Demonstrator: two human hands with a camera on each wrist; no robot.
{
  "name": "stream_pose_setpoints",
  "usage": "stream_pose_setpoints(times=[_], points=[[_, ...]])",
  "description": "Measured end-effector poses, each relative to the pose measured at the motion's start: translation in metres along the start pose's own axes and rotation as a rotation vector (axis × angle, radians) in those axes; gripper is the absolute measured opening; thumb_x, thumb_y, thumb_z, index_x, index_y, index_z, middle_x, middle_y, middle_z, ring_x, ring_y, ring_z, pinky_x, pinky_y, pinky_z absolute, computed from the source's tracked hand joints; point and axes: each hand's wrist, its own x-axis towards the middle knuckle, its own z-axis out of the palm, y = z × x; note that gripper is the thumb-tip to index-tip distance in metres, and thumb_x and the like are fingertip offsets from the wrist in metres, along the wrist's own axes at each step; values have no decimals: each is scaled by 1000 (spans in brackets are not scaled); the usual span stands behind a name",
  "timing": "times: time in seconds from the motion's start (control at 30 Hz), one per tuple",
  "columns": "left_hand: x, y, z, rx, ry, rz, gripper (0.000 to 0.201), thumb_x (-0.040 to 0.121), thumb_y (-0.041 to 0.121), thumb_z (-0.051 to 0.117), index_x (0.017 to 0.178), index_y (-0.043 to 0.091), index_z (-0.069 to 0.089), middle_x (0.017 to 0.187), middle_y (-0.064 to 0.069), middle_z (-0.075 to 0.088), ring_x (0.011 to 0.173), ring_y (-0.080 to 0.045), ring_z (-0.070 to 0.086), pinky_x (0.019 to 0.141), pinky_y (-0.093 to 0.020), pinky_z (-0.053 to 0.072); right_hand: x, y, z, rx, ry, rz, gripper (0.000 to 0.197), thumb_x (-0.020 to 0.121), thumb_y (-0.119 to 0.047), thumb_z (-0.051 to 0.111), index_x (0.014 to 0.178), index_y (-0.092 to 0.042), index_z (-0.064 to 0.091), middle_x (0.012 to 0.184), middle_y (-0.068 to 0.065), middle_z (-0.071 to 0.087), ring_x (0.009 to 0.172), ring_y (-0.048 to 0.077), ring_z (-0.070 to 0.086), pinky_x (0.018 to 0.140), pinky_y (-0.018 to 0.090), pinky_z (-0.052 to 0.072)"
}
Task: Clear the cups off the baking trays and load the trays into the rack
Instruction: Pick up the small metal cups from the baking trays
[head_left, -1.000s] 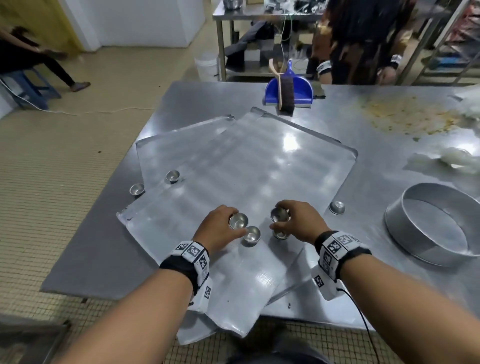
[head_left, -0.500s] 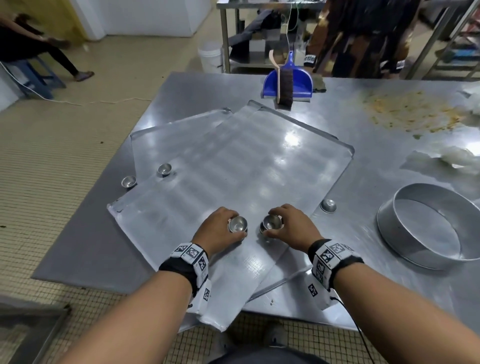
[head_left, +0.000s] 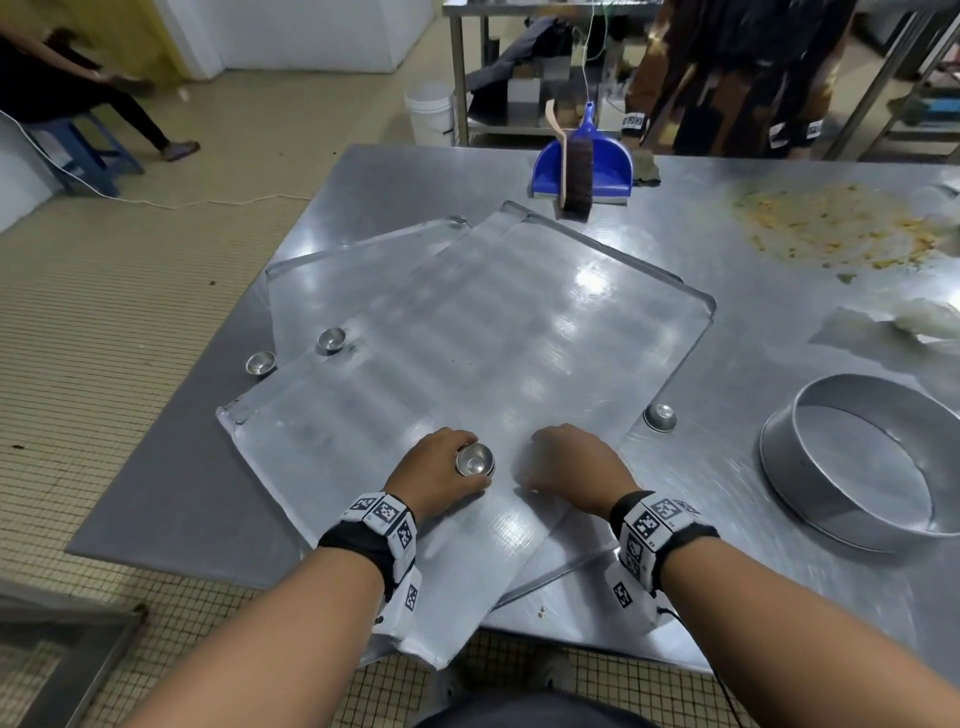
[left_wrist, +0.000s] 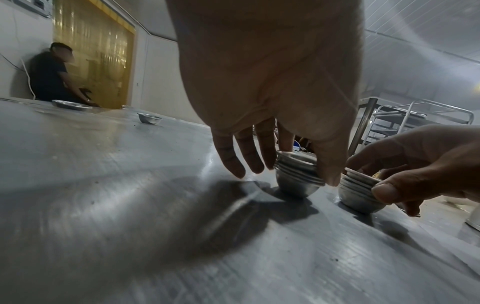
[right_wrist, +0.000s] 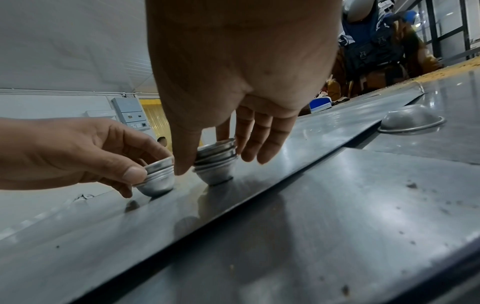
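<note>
Several flat metal baking trays lie overlapped on the steel table; the top tray (head_left: 493, 353) sits askew over a lower tray (head_left: 337, 275). My left hand (head_left: 467, 470) (left_wrist: 298, 171) pinches a stack of small metal cups (head_left: 475, 460) (left_wrist: 296, 186) that stands on the top tray. Just to its right, my right hand (head_left: 540, 467) (right_wrist: 215, 162) pinches a second cup stack (right_wrist: 215, 174) (left_wrist: 358, 197), which the hand hides in the head view. One loose cup (head_left: 331, 339) rests on the lower tray, another cup (head_left: 261, 362) by its left edge. An upturned cup (head_left: 660, 417) (right_wrist: 410, 120) lies on the table.
A blue dustpan with a brush (head_left: 582, 166) sits at the table's far edge. A round metal ring pan (head_left: 779, 457) is on the right, with crumbs (head_left: 831, 223) and crumpled plastic (head_left: 924, 317) behind it. A person (head_left: 727, 78) stands beyond the table. A metal rack (left_wrist: 415, 121) stands behind.
The loose cup that stood between my hands one second ago is gone from the tray. My right hand now covers its cups, and the two hands hold separate stacks.
</note>
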Motion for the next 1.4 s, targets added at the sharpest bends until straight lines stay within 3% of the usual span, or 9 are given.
stream_pose_setpoints(times=[0.27, 0.5, 0.83, 1.03, 1.13, 1.23, 1.4], points=[[2, -4, 2, -5, -11, 10, 63, 78, 38, 83, 134, 19, 60, 127, 1, 62, 115, -18, 60, 100, -37, 50, 1, 1, 4, 16, 1, 9, 57, 78, -46, 79, 129, -26, 61, 119, -1, 63, 110, 21, 60, 92, 37, 48], [2, -7, 3, 14, -12, 13, 63, 80, 40, 82, 135, 20, 59, 127, 2, 61, 116, -17, 58, 100, -36, 49, 2, 1, 7, 28, 14, 10, 64, 79, -49, 78, 135, -25, 59, 130, -3, 64, 117, 20, 60, 97, 35, 48], [1, -17, -1, 36, -2, -3, 68, 82, 43, 79, 142, 21, 54, 131, 2, 58, 122, -18, 55, 104, -34, 46, 5, -11, 13, 25, 2, -14, 63, 79, -47, 80, 134, -25, 59, 128, -3, 66, 115, 19, 61, 94, 35, 49], [1, -15, -3, 4, -25, -32, 83, 78, 55, 80, 148, 23, 47, 140, 4, 52, 129, -16, 51, 108, -35, 44, 6, -10, 10, 28, -41, -11, 80, 74, -60, 80, 141, -27, 53, 137, -3, 60, 122, 17, 58, 99, 34, 47], [-2, -10, -8, -62, 30, -47, 74, 88, 63, 65, 147, 22, 49, 142, 4, 50, 127, -14, 53, 106, -33, 44, 8, -9, 2, 30, -8, -23, 74, 80, -67, 70, 140, -28, 54, 138, -4, 57, 114, 15, 61, 94, 32, 49], [-5, -8, -18, -110, 123, -45, 54, 98, 56, 54, 139, 21, 57, 137, 1, 57, 114, -12, 57, 97, -28, 44, 16, -16, -13, -19, 80, -75, 56, 88, -67, 59, 129, -28, 63, 131, -6, 60, 104, 14, 63, 86, 33, 52], [-14, -20, -48, -51, 252, -80, 42, 96, 49, 61, 128, 21, 65, 103, 3, 66, 97, -17, 63, 88, -32, 51, 42, -56, -41, -71, 198, -207, 38, 94, -56, 60, 116, -27, 70, 116, -8, 67, 93, 13, 65, 79, 32, 52]])
